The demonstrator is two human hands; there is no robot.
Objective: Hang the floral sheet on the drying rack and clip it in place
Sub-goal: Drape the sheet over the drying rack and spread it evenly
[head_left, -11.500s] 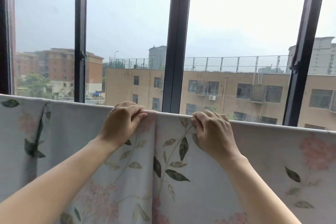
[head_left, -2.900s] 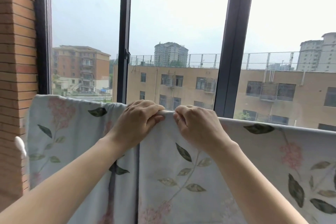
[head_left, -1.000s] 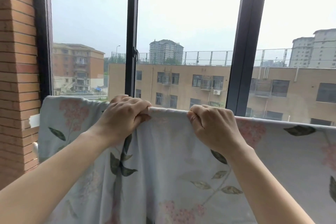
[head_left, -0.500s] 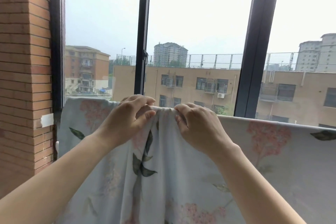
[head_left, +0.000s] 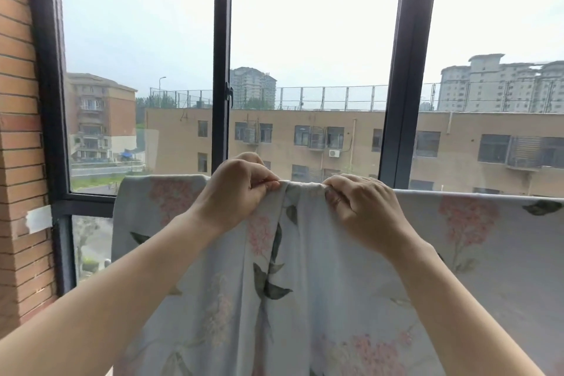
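Since a second ago we've drawn our hands closer, bunching the floral sheet (head_left: 488, 253) along its top fold: still adjusting, no clip seen. It drapes over the rack rail, hidden underneath, near the window (head_left: 221, 70). Our left hand (head_left: 236, 192) and right hand (head_left: 363, 210) raised, fingers curled, pinching that fold.

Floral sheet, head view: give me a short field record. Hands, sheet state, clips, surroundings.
floral sheet: draped by its top edge over a rail; the rail itself is hidden under the cloth
left hand: pinches the sheet's top edge
right hand: pinches the top edge close beside the left
between hands: fabric gathered into folds
clips: none in view
left of sheet: brick wall
behind sheet: window frame, buildings outside
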